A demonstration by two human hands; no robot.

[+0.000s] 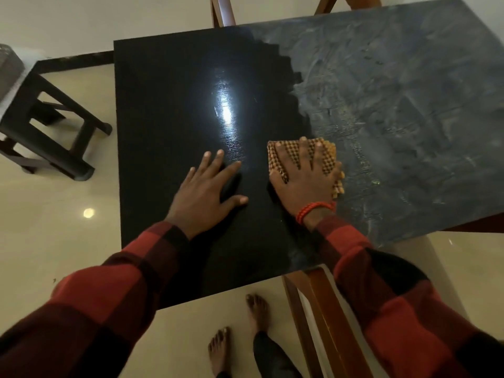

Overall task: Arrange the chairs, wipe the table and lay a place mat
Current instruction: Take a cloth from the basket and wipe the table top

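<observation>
The bench (177, 105) is seen glossy black on one side, smeared grey on the other. The cloth (328, 156) is checked tan and brown. The sleeves (122, 290) are checked red and black.

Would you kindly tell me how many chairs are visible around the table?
2: one wooden chair at the table's far edge, another chair at the near edge beneath the right sleeve. Both are partly hidden; others may be out of view.

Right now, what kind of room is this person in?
Probably a dining area in a home. A dark table stands on a shiny tiled floor, wooden chairs are tucked against it, and the right hand presses a checked cloth on it. A dark stool stands nearby.
</observation>
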